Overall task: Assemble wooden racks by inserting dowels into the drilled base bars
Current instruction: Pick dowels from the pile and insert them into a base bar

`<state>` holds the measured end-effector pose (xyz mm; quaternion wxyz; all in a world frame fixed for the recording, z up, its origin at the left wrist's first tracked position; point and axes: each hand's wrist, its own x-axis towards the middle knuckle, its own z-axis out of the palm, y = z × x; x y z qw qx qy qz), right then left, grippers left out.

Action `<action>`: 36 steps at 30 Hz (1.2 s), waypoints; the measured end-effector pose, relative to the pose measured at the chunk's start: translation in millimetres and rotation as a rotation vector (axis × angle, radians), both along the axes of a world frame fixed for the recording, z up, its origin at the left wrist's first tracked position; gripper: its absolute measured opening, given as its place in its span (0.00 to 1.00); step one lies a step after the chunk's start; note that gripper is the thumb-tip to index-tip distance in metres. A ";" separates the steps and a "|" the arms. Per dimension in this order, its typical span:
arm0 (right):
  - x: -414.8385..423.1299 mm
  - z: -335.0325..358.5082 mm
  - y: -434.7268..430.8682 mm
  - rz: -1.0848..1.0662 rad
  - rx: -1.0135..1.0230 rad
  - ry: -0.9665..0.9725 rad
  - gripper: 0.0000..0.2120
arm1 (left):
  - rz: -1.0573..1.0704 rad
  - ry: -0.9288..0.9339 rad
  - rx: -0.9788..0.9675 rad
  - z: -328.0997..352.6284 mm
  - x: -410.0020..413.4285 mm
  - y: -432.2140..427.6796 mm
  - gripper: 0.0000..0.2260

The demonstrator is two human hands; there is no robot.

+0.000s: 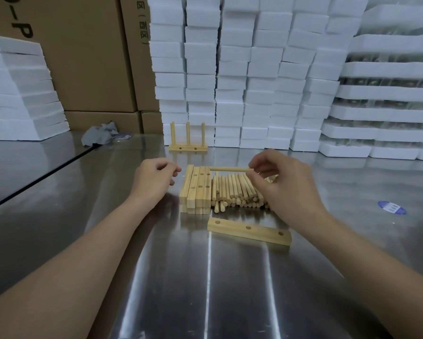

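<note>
One dowel [226,169] was pinched by its right end between the thumb and fingertips of the right hand [286,189], lifted clear above the pile of dowels [237,192]. It lay level, with its long axis running from 9 o'clock to 3 o'clock. Its free end pointed toward 9 o'clock, over the far end of the stack of base bars [196,189]. Gripping it at one end probably kept the other end free to enter a hole.

The left hand [154,181] was just at 9 o'clock of the stack, fingers loosely curled and holding nothing, likely waiting to steady a bar.

A single base bar [249,232] lay flat on the steel table [205,289] at 6 o'clock from the pile. Its three holes faced up and its long axis ran roughly 10 to 4 o'clock. Set apart like that, it looked like the bar in work. The dowel would need turning upright before it could go in.

At 12 o'clock, against the foam blocks [230,94], stood a finished rack [188,143] with three dowels upright.
</note>
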<state>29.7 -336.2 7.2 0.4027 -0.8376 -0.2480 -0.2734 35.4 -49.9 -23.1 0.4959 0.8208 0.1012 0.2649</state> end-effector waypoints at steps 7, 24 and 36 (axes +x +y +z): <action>3.2 -4.5 -2.4 0.048 0.123 0.115 0.08 | -0.212 -0.123 -0.006 27.9 -12.2 -18.5 0.10; 0.5 -3.8 -8.9 0.122 0.264 0.151 0.08 | -0.383 -0.142 0.315 27.6 -29.2 -44.8 0.04; -1.2 -5.7 -6.9 0.137 0.261 0.176 0.09 | -0.336 -0.180 0.377 33.9 -39.2 -43.5 0.05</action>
